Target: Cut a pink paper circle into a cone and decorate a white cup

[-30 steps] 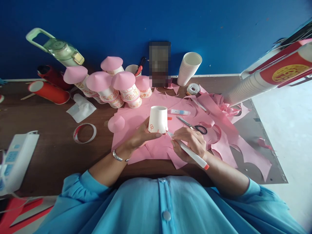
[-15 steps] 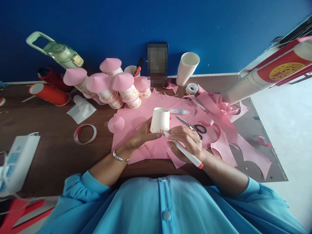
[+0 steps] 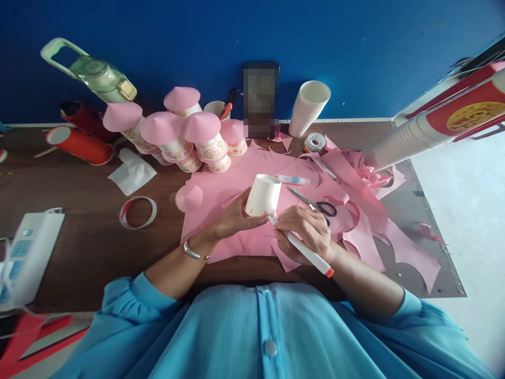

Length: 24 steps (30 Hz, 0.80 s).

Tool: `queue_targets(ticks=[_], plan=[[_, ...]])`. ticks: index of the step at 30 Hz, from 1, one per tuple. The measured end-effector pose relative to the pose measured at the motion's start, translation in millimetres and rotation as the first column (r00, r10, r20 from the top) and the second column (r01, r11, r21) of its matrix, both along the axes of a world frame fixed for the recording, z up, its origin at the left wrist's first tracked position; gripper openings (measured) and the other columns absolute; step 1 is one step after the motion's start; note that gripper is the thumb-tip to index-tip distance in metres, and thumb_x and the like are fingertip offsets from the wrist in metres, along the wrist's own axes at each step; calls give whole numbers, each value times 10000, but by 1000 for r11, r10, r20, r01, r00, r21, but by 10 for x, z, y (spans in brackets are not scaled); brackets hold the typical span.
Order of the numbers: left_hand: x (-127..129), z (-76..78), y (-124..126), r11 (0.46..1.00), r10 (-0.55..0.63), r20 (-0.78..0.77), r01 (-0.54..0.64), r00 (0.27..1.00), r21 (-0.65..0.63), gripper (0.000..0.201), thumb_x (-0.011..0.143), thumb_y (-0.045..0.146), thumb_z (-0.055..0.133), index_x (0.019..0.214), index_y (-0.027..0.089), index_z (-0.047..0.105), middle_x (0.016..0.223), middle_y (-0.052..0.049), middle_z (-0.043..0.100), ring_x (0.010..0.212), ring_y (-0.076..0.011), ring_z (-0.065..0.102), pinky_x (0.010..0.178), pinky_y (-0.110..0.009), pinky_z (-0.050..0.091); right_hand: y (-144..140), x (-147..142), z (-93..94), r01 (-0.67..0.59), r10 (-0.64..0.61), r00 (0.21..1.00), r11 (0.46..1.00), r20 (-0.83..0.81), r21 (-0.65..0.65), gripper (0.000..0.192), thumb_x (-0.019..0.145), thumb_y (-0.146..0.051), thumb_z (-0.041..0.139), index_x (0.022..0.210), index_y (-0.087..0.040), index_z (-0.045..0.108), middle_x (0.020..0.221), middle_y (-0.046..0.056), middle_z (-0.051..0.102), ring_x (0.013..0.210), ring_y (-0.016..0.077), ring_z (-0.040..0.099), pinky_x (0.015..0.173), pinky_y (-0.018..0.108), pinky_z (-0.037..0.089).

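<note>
A white paper cup (image 3: 264,195) is held by my left hand (image 3: 236,217), thumb along the lower end and fingers behind it. Small red-orange marks show near that end. My right hand (image 3: 304,231) is closed round a white marker (image 3: 310,251) with an orange-red end, its tip at the cup's lower edge. Beneath both hands lie pink paper sheets (image 3: 229,242). Just beyond my right hand rest scissors (image 3: 311,202) with black handles and a glue stick (image 3: 294,180). A pink paper cone (image 3: 189,197) sits left of the cup.
Several decorated cups with pink cone tops (image 3: 201,128) stand at the back left. Behind are a phone (image 3: 261,100), a stack of white cups (image 3: 310,108) and clear tape (image 3: 314,141). A tape ring (image 3: 138,212) and red cup (image 3: 81,146) lie left; a long cup sleeve (image 3: 465,113) leans right.
The cup has tilted a little to the right in my left hand. My right hand and the marker have shifted slightly right with it. The camera view has moved a little.
</note>
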<state>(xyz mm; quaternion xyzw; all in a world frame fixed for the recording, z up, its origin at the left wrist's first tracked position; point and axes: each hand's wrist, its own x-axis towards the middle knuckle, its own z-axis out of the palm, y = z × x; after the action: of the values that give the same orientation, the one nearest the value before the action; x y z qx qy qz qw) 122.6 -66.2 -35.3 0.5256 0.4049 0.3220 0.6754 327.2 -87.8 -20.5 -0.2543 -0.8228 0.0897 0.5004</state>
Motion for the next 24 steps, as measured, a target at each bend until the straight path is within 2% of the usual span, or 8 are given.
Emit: queue_targets(ticks=[9, 15, 24], plan=[[-8, -15, 3, 998, -3, -8, 4, 1000, 61, 612, 764, 519, 878, 1207, 178, 629, 1150, -112, 726, 1047, -283, 677, 827, -353, 569, 0, -5, -20, 9, -9, 1000, 1000, 21, 7, 246, 890, -56, 632, 1073, -220, 609, 775, 7, 713, 639, 159, 707, 568, 276, 602], [-6, -24, -2, 998, 1, 1, -1, 1000, 58, 605, 753, 506, 888, 1199, 188, 634, 1144, -112, 731, 1037, -288, 682, 810, -350, 566, -2, -3, -38, 4, -4, 1000, 1000, 15, 15, 280, 860, -36, 652, 1088, -196, 624, 785, 28, 726, 647, 178, 712, 584, 291, 601], [-4, -18, 14, 996, -9, -24, 11, 1000, 85, 585, 758, 505, 878, 1188, 191, 636, 1126, -94, 725, 1020, -281, 679, 804, -348, 566, -9, 1, -34, 19, -19, 999, 1000, 36, -7, 290, 874, -57, 635, 1110, -224, 623, 797, 12, 738, 654, 175, 719, 594, 288, 606]])
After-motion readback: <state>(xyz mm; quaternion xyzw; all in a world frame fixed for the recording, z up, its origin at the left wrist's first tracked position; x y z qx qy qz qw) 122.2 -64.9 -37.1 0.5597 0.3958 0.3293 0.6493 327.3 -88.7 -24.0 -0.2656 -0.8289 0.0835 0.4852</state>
